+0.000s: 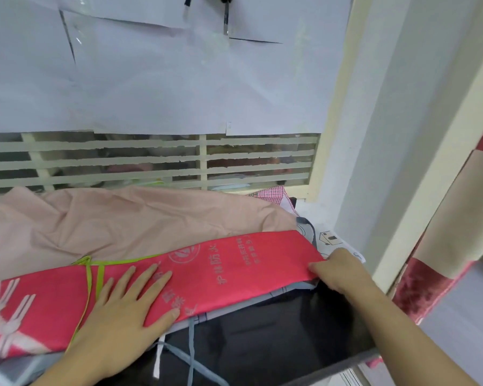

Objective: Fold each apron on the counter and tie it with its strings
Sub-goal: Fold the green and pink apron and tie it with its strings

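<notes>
— Across the dark counter [304, 330], what lies where?

— A red apron [207, 274] stretches in a long folded band from the lower left up toward the right. It bears pale printed characters and a round emblem near its middle, and white figures at its left end.

— And the hands?

— The left hand [126, 305] lies flat on the apron's middle, fingers straight and spread, palm down on the cloth. The right hand [338, 270] is at the band's right end, thumb and fingers pinching the red edge there. The two hands are well apart, with the printed stretch of the apron between them.

— Any strings?

— Lime-green strings [91, 270] cross the apron just left of the left hand; they look knotted near the band's upper edge, and a green trim runs down along the cloth beside the wrist.

— What is under the red one?

— A grey-blue apron [262, 298] peeks out below its near edge, and its blue straps [190, 355] trail over the counter front beside a white strap [158, 358]. Behind the red band lies a rumpled pink cloth [109, 218], touching its far edge. At the far right corner a red-checked cloth [271, 194] and a white printed cloth [335, 240] show.

— And behind all that?

— A window with pale horizontal bars [151, 160], white paper sheets [165, 79] covering it above.
</notes>
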The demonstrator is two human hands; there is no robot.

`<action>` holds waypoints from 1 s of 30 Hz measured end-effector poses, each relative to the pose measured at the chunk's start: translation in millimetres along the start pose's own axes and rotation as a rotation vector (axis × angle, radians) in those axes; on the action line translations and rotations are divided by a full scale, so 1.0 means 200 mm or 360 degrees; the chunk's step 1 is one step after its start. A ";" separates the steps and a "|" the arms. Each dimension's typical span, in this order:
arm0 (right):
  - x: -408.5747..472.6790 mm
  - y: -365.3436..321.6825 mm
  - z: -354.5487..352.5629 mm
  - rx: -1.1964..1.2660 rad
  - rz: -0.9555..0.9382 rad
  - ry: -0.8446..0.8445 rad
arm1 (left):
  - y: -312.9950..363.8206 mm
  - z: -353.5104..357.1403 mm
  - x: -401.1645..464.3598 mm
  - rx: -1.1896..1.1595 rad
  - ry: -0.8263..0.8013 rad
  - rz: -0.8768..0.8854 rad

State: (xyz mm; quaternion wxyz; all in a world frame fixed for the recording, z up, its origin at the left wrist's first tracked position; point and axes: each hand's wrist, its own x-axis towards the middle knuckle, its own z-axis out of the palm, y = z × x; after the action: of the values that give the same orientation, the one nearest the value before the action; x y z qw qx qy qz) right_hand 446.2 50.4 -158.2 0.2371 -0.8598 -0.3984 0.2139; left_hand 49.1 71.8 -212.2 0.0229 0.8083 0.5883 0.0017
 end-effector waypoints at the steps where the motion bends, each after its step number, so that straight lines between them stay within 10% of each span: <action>1: 0.01 0.00 -0.01 0.0024 -0.0013 0.0022 | 0.00 0.00 0.00 0.0014 -0.0002 -0.0007; 5: 0.05 0.01 -0.07 0.0245 -0.0050 0.0044 | 0.00 0.01 -0.01 -0.0019 0.0029 -0.0001; 12: -0.12 -0.05 -0.01 0.1877 0.0064 -0.0400 | -0.01 0.01 -0.01 -0.0022 0.0038 0.0002; 18: -0.21 -0.20 0.20 0.1446 0.0023 -0.0676 | -0.03 0.02 -0.01 -0.0044 0.0045 -0.0011; 30: -0.45 -0.46 0.38 0.1087 -0.0308 -0.0093 | -0.03 -0.04 -0.03 -0.0588 0.0044 0.0043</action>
State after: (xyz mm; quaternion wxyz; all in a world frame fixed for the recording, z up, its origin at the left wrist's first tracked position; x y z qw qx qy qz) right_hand 297.4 49.2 -149.3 0.5186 -0.6828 -0.3901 0.3357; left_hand 41.2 67.5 -204.1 0.1627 0.7980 0.5675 0.1211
